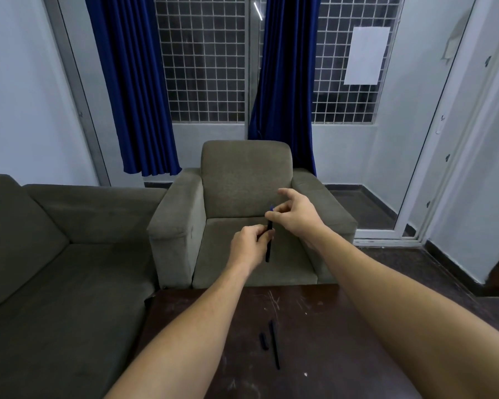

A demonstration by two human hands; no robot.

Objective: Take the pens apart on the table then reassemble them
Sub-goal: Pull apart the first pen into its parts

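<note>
Both my arms reach out above the dark wooden table (314,326). My left hand (247,243) grips a dark pen barrel (268,249) that stands nearly upright, its lower end hanging below the fist. My right hand (296,213) pinches the barrel's top end with thumb and a finger, where a small blue part (272,208) shows; the index finger sticks out. On the table lie a long dark pen piece (274,344) and a short dark cap (263,340) side by side.
A grey armchair (185,220) stands just beyond the table's far edge. A grey sofa (55,269) fills the left side. Blue curtains (133,82) and a barred window are behind. A white door frame stands at the right.
</note>
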